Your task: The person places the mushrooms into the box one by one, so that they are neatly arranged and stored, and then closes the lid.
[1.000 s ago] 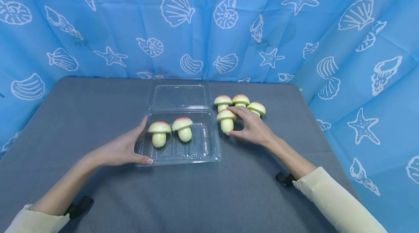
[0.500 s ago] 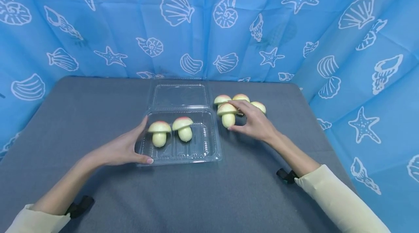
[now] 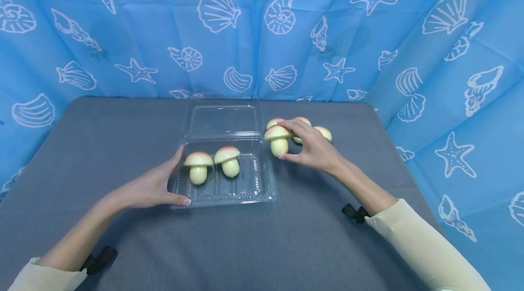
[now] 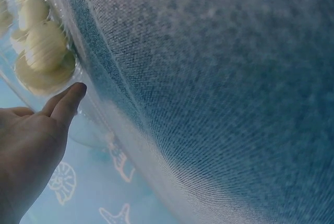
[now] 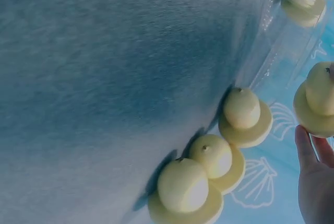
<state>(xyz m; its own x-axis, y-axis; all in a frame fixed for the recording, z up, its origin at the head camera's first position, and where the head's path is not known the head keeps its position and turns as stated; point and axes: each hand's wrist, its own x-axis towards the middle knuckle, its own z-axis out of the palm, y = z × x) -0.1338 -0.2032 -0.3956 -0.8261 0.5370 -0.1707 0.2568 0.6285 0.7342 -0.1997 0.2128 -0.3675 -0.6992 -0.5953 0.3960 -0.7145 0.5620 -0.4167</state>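
A clear plastic clamshell container (image 3: 264, 191) lies with its lid folded back. Two mushroom-shaped pieces (image 3: 198, 163) (image 3: 228, 161), pale yellow-green with reddish tops, sit inside it. My left hand (image 3: 157, 186) holds the container's left side, thumb at the front corner and fingers toward the back; the left wrist view has the fingers (image 4: 68, 104) against the clear wall. Right of the container, my right hand (image 3: 313, 148) pinches another mushroom piece (image 3: 279, 145) between thumb and fingers. In the right wrist view this held mushroom piece (image 5: 315, 98) is apart from the others.
Three more mushroom pieces stand grouped behind my right hand, best seen in the right wrist view: a near one (image 5: 182, 185), a middle one (image 5: 211, 156) and a far one (image 5: 241, 108). Grey cloth (image 3: 245, 245) covers the table. A blue shell-print curtain (image 3: 254, 45) hangs behind.
My right hand has lifted the mushroom piece up and away from the group, then shifted slightly left toward the container. My left hand stays put, and the two pieces inside have not moved.
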